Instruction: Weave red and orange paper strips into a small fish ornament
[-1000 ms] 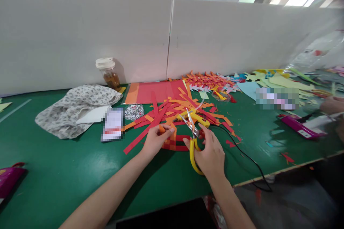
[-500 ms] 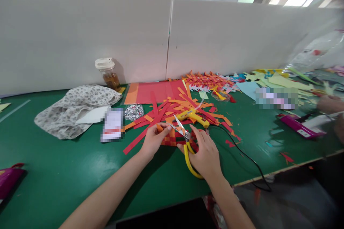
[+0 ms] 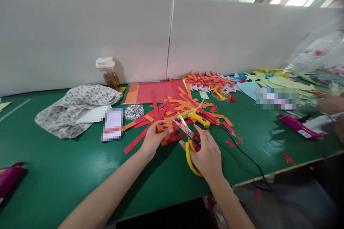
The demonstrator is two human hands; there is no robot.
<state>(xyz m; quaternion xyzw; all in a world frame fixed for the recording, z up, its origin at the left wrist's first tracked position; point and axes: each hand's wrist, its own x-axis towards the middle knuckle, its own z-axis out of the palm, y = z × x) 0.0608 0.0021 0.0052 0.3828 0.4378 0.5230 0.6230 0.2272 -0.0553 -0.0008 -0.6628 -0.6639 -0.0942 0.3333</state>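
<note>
My right hand (image 3: 208, 150) is wrapped round the yellow-handled scissors (image 3: 191, 159), whose parted blades point up and left. My left hand (image 3: 153, 137) has its thumb and fingers closed on a small orange paper piece (image 3: 160, 128), just left of the blade tips. Between both hands lies a woven red-and-orange paper piece (image 3: 172, 139), partly covered by fingers and scissors. Directly behind the blades, a yellow glue gun (image 3: 197, 117) rests on a heap of red and orange paper strips (image 3: 163, 111).
Behind the strips lie red paper sheets (image 3: 161, 91) and finished-looking woven paper pieces (image 3: 206, 80). A cup of brown drink (image 3: 110, 75), a patterned cloth (image 3: 72, 111) and a black cord (image 3: 249, 164) surround the work. At right, another person's hand (image 3: 331, 103) is near a purple pouch (image 3: 298, 127).
The scissors and my right hand have shifted slightly right, so the blade tips stand off from my left fingers. My left fingers have spread a little over the paper.
</note>
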